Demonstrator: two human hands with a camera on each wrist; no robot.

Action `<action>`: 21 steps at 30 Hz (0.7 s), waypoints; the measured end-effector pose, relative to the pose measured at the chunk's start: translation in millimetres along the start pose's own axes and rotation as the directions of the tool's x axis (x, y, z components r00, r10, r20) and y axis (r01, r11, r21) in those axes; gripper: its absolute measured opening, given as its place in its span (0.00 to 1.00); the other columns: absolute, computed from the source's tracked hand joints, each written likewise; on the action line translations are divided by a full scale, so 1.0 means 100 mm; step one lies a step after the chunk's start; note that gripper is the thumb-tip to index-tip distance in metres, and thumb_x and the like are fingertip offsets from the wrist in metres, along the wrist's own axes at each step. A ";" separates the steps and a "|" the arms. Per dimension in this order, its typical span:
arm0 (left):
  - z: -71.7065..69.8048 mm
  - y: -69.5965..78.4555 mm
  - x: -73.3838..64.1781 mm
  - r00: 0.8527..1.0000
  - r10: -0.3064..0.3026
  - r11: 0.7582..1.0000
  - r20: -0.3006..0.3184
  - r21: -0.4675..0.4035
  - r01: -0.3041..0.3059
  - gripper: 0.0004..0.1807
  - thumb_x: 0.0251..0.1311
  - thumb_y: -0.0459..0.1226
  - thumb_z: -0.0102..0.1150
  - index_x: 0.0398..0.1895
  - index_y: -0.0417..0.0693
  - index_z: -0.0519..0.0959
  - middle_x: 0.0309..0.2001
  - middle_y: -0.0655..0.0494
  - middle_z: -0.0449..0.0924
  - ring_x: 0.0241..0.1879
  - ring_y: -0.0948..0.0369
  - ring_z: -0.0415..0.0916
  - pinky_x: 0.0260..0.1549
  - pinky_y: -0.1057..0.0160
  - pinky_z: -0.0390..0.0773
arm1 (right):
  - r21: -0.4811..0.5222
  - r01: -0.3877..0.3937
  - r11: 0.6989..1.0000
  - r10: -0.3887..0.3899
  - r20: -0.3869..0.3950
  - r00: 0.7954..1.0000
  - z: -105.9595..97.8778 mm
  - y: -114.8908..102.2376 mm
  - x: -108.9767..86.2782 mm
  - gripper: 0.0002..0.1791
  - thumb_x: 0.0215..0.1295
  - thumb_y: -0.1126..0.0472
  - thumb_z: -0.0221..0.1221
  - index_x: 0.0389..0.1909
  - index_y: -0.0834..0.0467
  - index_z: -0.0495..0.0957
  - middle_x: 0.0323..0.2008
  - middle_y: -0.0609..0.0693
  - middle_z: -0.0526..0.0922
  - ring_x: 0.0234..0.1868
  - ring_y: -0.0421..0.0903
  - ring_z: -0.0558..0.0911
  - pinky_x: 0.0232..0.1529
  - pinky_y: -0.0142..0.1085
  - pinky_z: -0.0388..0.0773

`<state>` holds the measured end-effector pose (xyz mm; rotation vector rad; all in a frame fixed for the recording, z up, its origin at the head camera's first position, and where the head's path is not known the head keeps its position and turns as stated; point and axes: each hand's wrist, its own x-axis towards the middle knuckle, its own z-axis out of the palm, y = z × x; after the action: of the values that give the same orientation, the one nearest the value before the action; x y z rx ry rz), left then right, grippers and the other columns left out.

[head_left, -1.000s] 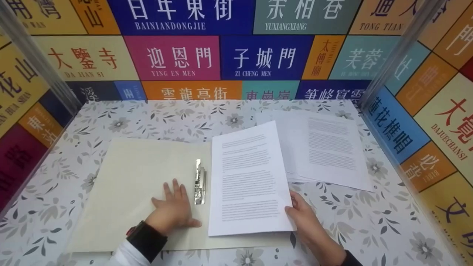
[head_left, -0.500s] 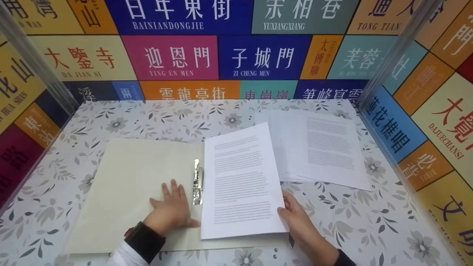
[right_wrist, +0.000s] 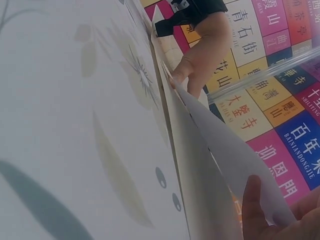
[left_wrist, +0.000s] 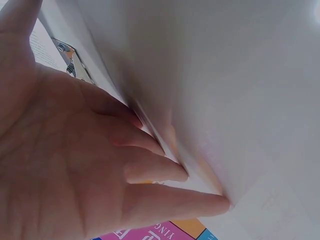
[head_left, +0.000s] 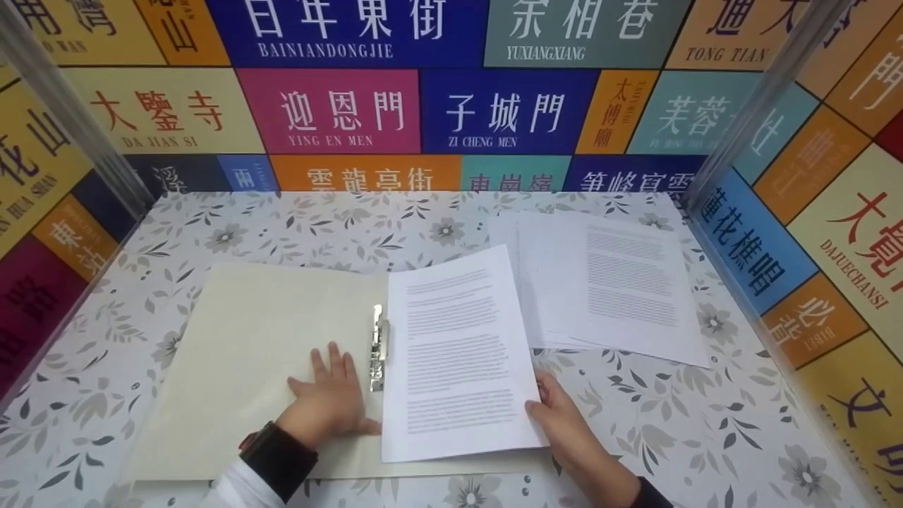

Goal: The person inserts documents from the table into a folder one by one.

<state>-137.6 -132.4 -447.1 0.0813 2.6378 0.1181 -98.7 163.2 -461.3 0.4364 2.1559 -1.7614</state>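
A cream file folder [head_left: 240,339] lies spread out on the table, with a metal clip [head_left: 378,353] along its spine. My left hand [head_left: 328,398] rests on the folder's left half, fingers straight and spread, its thumb pointing at the papers. In the left wrist view, the left hand's palm [left_wrist: 65,160] shows against the pale cover. With thumb and fingers, my right hand [head_left: 575,434] pinches the lower right edge of the printed sheets [head_left: 458,353]. Their left edge is beside the clip, over the folder's right half. From the right wrist view, the sheets [right_wrist: 230,145] slope up off the folder.
More printed papers [head_left: 628,282] lie overlapping at the back right of the table. A floral cloth [head_left: 444,229] covers the tabletop. Panels with colourful lettering [head_left: 328,109] stand behind and on both sides.
The right hand has moved left with the printed sheets, bringing their left edge up to the clip and slightly nearer me. My left hand has stayed in place on the folder.
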 end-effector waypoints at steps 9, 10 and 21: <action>0.02 -0.01 0.00 1.000 0.005 1.000 -0.004 0.026 -0.005 0.69 0.39 0.64 0.69 0.73 0.27 0.46 0.74 0.27 0.33 0.71 0.29 0.32 0.56 0.19 0.47 | 0.021 0.003 1.000 -0.003 0.024 1.000 0.03 0.07 -0.04 0.31 0.68 0.70 0.41 0.72 0.67 0.48 0.68 0.67 0.63 0.66 0.60 0.70 0.66 0.50 0.68; 0.02 -0.01 0.00 1.000 0.007 0.999 -0.001 0.031 -0.007 0.69 0.40 0.64 0.69 0.73 0.28 0.46 0.74 0.27 0.33 0.72 0.29 0.32 0.56 0.19 0.47 | 0.022 -0.001 1.000 0.000 0.031 1.000 0.03 0.08 -0.04 0.31 0.68 0.70 0.41 0.72 0.67 0.48 0.68 0.67 0.64 0.66 0.59 0.70 0.65 0.50 0.69; -0.01 -0.01 -0.04 0.999 0.030 0.998 -0.020 0.058 -0.029 0.67 0.41 0.64 0.67 0.72 0.27 0.48 0.73 0.26 0.35 0.71 0.28 0.36 0.55 0.19 0.51 | -0.048 -0.013 0.999 0.016 0.063 0.998 0.02 0.15 -0.01 0.32 0.67 0.69 0.45 0.71 0.67 0.51 0.68 0.68 0.64 0.66 0.61 0.69 0.65 0.51 0.68</action>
<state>-135.2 -133.9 -444.2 0.1390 2.6622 0.0531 -90.7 164.2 -474.7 0.3781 2.1408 -1.6892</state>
